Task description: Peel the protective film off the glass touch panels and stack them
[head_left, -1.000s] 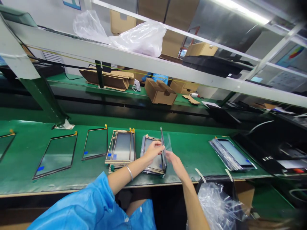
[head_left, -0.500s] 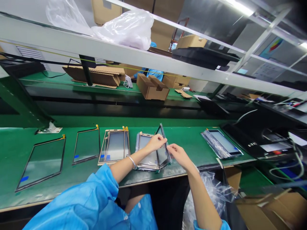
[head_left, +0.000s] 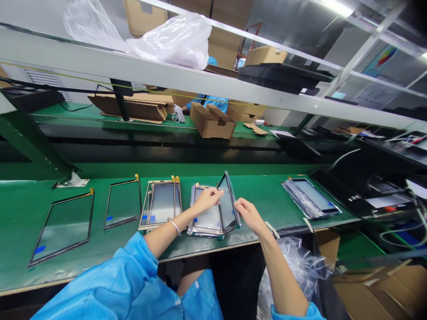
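A glass touch panel with a black border stands tilted up over a stack of framed panels at the middle of the bench. My right hand grips its right edge between thumb and fingers. In front of the panel's glass is my left hand, its fingers closed in a pinch; whatever they hold, if anything, is too small to tell. Left of the stack lie overlapping panels with gold-coloured frames. Farther left rest two clear panels with black borders, each with a blue tab.
More panels in plastic wrap lie on the green bench to the right. Clear plastic wrapping hangs below the front edge, beside a cardboard box. A white shelf beam crosses above. Behind it, a person in blue is partly hidden by a carton.
My left hand has moved a little left, away from the panel's right edge. My right hand has closed on that edge, and the panel stays tilted.
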The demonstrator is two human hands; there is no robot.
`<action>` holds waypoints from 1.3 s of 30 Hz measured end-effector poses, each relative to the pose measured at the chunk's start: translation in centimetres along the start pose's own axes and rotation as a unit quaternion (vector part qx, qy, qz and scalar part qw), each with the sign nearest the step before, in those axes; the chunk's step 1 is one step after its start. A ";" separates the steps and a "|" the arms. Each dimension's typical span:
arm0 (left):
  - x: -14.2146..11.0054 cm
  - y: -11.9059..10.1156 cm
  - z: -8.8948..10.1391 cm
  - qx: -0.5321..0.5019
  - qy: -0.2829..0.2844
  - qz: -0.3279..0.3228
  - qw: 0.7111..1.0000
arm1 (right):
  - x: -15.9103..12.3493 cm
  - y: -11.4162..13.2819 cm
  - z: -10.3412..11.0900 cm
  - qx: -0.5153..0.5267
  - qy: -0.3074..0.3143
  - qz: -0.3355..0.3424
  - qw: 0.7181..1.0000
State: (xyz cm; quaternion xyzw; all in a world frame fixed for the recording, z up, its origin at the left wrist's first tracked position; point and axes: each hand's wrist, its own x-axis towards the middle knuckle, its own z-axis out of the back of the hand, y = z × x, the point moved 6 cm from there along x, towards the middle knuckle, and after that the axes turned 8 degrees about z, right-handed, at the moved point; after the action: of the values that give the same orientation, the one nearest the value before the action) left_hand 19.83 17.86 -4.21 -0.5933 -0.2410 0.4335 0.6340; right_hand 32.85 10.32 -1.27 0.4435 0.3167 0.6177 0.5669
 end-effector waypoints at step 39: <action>-0.9 -1.3 -1.8 -0.047 0.098 -0.040 0.993 | 0.4 1.3 -1.3 0.016 0.056 -0.014 0.998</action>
State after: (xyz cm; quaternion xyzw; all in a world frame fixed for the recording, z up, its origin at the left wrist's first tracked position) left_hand 21.19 16.22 -3.06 -0.6518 -0.2213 0.3363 0.6427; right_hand 31.19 10.66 -0.56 0.4131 0.3641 0.6281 0.5497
